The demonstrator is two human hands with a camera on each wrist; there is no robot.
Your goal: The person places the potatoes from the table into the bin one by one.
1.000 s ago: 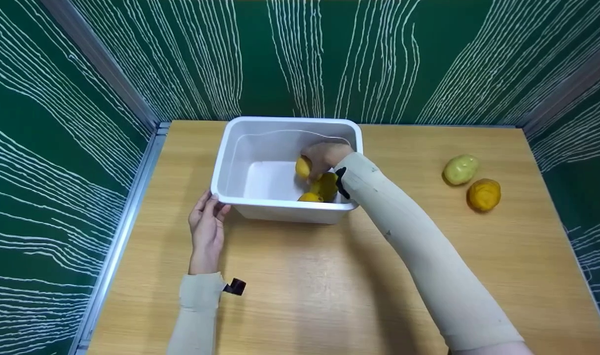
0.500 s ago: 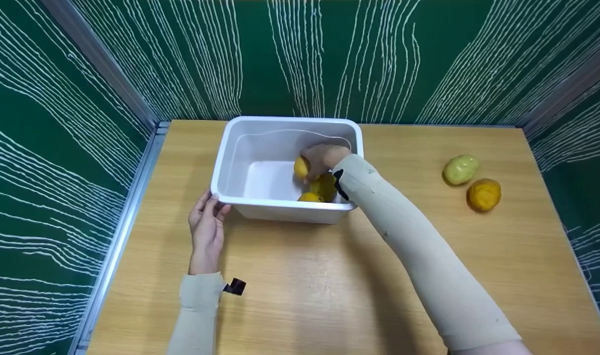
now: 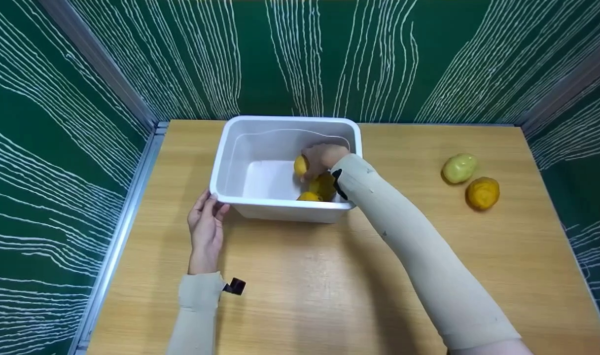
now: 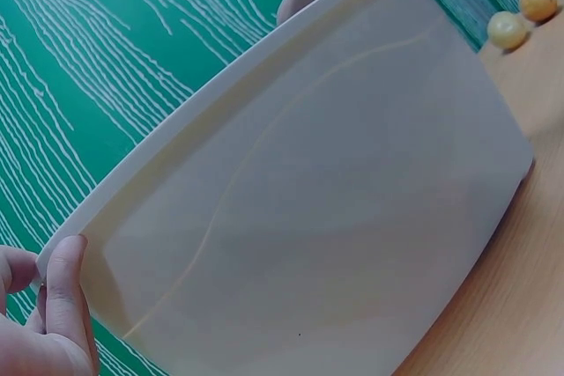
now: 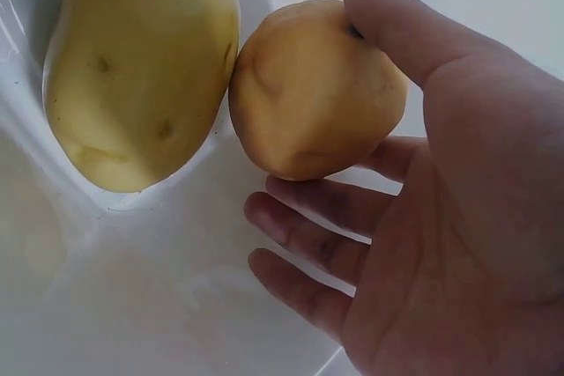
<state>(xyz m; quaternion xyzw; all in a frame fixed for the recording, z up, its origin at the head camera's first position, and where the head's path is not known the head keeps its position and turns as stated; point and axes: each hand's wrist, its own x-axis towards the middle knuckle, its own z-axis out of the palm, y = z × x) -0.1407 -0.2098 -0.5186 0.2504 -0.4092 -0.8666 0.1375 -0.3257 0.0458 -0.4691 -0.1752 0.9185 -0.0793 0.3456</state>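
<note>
A white plastic bin (image 3: 285, 201) stands near the back of the table. My left hand (image 3: 206, 236) grips its near left corner; in the left wrist view, the thumb and fingers of that hand (image 4: 53, 314) pinch the rim (image 4: 176, 129). Reaching inside on the right, my right hand (image 3: 322, 157) holds a round yellow-orange item (image 3: 300, 166). The right wrist view has this item (image 5: 317, 90) between the thumb and fingers of the hand (image 5: 467, 191), beside a larger yellow, potato-like item (image 5: 141, 68). Two yellow items, one bright (image 3: 309, 196) and one darker (image 3: 323, 186), lie below the hand.
On the right side of the wooden table (image 3: 290, 296) lie a pale green oval item (image 3: 459, 168) and an orange-yellow round one (image 3: 482, 193). Green panels with white lines (image 3: 260, 59) stand at the back and both sides. A metal rail (image 3: 127, 217) runs along the left edge.
My right forearm has shifted very slightly left, with the hand still around the round item. My left hand and the bin stay in place.
</note>
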